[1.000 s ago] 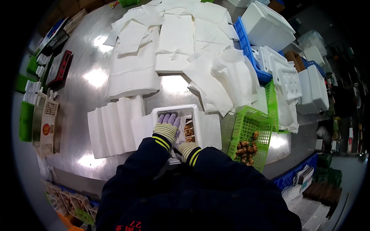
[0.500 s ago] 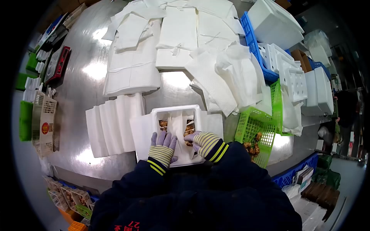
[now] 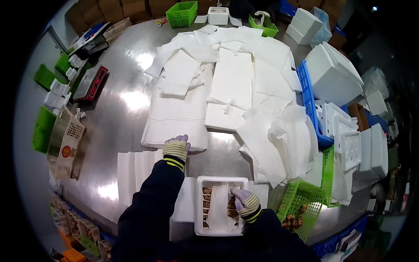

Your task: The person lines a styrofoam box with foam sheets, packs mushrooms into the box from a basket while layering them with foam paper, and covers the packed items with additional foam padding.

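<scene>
A white foam box (image 3: 198, 218) stands before me, with a row of brown knobbly pieces (image 3: 207, 205) along its left side and more on its right. Between them lies a strip of white paper (image 3: 218, 205). My right hand (image 3: 246, 204), in a striped glove with purple fingers, is inside the box's right half, fingers bent together over the paper edge and pieces; what they grip is hidden. My left hand (image 3: 176, 147), gloved alike, reaches forward with fingers apart, holding nothing visible, at the near edge of a stack of white paper sheets (image 3: 174, 129).
Folded white paper (image 3: 135, 170) lies left of the box. A green basket (image 3: 305, 196) with brown pieces stands right. Farther right are a blue crate (image 3: 310, 105) and foam boxes (image 3: 334, 74). A red scale (image 3: 94, 83) sits left. Another person (image 3: 253, 6) is across the table.
My left hand has left the box and moved forward to the paper stack. My right hand stays in the box's right side. The view has tilted up, showing the far table edge.
</scene>
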The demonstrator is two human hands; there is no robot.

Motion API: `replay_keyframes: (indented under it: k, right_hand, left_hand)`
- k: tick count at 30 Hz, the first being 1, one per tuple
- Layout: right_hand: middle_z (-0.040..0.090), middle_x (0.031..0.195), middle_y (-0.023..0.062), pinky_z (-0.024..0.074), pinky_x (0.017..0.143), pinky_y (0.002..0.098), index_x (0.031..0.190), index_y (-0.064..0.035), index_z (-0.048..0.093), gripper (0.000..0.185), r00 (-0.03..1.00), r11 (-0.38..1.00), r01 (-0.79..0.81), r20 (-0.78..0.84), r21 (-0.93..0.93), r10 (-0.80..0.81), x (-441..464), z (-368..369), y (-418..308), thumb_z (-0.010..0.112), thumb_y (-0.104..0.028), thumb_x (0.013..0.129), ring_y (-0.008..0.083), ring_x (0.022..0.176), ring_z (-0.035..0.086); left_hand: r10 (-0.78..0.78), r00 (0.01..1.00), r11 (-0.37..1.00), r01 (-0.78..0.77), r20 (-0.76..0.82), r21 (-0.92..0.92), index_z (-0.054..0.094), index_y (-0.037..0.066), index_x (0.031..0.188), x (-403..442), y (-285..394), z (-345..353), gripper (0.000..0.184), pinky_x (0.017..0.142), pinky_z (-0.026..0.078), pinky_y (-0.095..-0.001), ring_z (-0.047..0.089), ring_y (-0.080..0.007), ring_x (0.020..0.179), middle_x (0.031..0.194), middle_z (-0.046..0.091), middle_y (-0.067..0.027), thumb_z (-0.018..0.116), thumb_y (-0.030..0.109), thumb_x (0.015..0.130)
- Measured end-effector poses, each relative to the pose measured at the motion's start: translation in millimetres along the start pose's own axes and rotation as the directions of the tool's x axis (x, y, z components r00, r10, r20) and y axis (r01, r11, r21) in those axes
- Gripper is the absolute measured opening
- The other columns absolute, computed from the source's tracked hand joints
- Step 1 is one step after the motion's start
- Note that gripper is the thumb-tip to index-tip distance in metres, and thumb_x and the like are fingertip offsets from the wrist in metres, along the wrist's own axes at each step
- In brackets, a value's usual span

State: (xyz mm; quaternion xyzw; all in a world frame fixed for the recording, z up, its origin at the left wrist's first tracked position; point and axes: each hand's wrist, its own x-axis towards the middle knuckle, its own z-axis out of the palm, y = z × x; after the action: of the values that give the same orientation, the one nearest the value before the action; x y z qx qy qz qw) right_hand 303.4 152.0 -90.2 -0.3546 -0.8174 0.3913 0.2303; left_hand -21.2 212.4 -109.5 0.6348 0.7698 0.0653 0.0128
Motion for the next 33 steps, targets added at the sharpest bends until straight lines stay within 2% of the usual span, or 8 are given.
replay_keyframes:
  k: [2, 11, 18, 19, 24, 26, 29, 33]
  right_hand:
    - [0.064, 0.090, 0.0174, 0.0504, 0.073, 0.0378, 0.111, -0.0011, 0.059, 0.033, 0.992, 0.995, 0.098, -0.087, 0.018, -0.096, 1, -2, -3, 0.047, -0.006, 0.081, 0.0333, 0.080, 0.062]
    - [0.066, 0.093, 0.0169, 0.0512, 0.077, 0.0376, 0.107, -0.0004, 0.062, 0.031, 0.992, 0.995, 0.060, -0.115, 0.082, -0.050, -2, 0, -2, 0.052, -0.022, 0.086, 0.0329, 0.084, 0.064]
    - [0.065, 0.095, 0.0176, 0.0510, 0.077, 0.0372, 0.109, -0.0001, 0.060, 0.031, 0.993, 0.989, 0.066, -0.102, 0.134, -0.053, -2, 1, 2, 0.052, -0.017, 0.084, 0.0330, 0.084, 0.064]
    - [0.065, 0.095, 0.0179, 0.0507, 0.078, 0.0375, 0.109, 0.0001, 0.059, 0.030, 0.992, 0.992, 0.083, -0.102, 0.098, -0.073, -2, 1, 4, 0.051, -0.018, 0.085, 0.0336, 0.086, 0.064]
    - [0.064, 0.093, 0.0167, 0.0496, 0.078, 0.0352, 0.109, 0.0000, 0.059, 0.029, 0.998, 0.986, -0.026, -0.043, 0.164, 0.034, 2, 1, 2, 0.050, -0.016, 0.088, 0.0299, 0.086, 0.063]
    - [0.064, 0.093, 0.0159, 0.0493, 0.078, 0.0332, 0.111, -0.0001, 0.059, 0.028, 0.991, 0.950, -0.094, -0.066, 0.297, 0.118, 1, -1, -1, 0.049, -0.013, 0.088, 0.0263, 0.087, 0.063]
    - [0.064, 0.097, 0.0155, 0.0481, 0.082, 0.0370, 0.112, -0.0029, 0.058, 0.029, 0.997, 0.984, -0.078, -0.002, 0.160, 0.080, 2, -2, -2, 0.052, -0.013, 0.086, 0.0314, 0.090, 0.061]
    - [0.062, 0.097, 0.0169, 0.0477, 0.080, 0.0396, 0.111, -0.0049, 0.057, 0.028, 1.000, 0.995, 0.009, -0.016, -0.099, -0.011, 3, 4, -2, 0.050, -0.016, 0.086, 0.0338, 0.090, 0.059]
  left_hand:
    - [-0.045, 0.975, 0.993, 0.020, 0.218, 0.115, 0.058, 0.012, 0.104, 37, -2, 15, 0.025, 0.078, 0.046, -0.0433, 0.062, -0.0294, 0.090, 0.098, 0.064, -0.0094, 0.054, 0.026, 0.083]
    - [-0.030, 0.932, 0.945, -0.091, 0.361, 0.313, 0.062, 0.012, 0.105, 95, 3, 36, 0.024, 0.080, 0.048, -0.0436, 0.061, -0.0266, 0.100, 0.106, 0.064, -0.0056, 0.047, 0.018, 0.087]
    - [0.013, 0.928, 0.965, -0.109, 0.373, 0.239, 0.065, 0.017, 0.090, 56, 4, -12, 0.022, 0.081, 0.041, -0.0431, 0.053, -0.0226, 0.098, 0.095, 0.060, -0.0024, 0.054, 0.032, 0.078]
    - [0.099, 0.970, 0.960, -0.153, 0.222, 0.237, 0.065, 0.016, 0.083, 41, 10, -23, 0.019, 0.077, 0.043, -0.0371, 0.054, -0.0202, 0.088, 0.084, 0.058, -0.0010, 0.059, 0.030, 0.071]
    - [0.118, 0.891, 0.968, -0.006, 0.439, -0.249, 0.067, 0.012, 0.089, -13, 41, -70, 0.023, 0.082, 0.046, -0.0407, 0.058, -0.0296, 0.093, 0.092, 0.063, -0.0077, 0.061, 0.029, 0.076]
    - [0.101, 0.934, 0.964, -0.006, 0.343, -0.266, 0.066, 0.012, 0.098, -27, 35, -54, 0.027, 0.086, 0.045, -0.0411, 0.057, -0.0305, 0.100, 0.105, 0.063, -0.0109, 0.063, 0.029, 0.077]
    - [0.106, 0.993, 0.994, -0.104, 0.058, -0.046, 0.042, 0.013, 0.132, -34, 17, -16, 0.065, 0.099, 0.035, -0.0460, 0.043, -0.0334, 0.119, 0.133, 0.044, -0.0132, 0.067, 0.036, 0.076]
    - [0.132, 0.970, 0.960, -0.177, 0.203, 0.218, 0.038, 0.024, 0.135, 1, 18, 37, 0.068, 0.102, 0.029, -0.0513, 0.038, -0.0304, 0.124, 0.136, 0.039, -0.0104, 0.064, 0.040, 0.075]
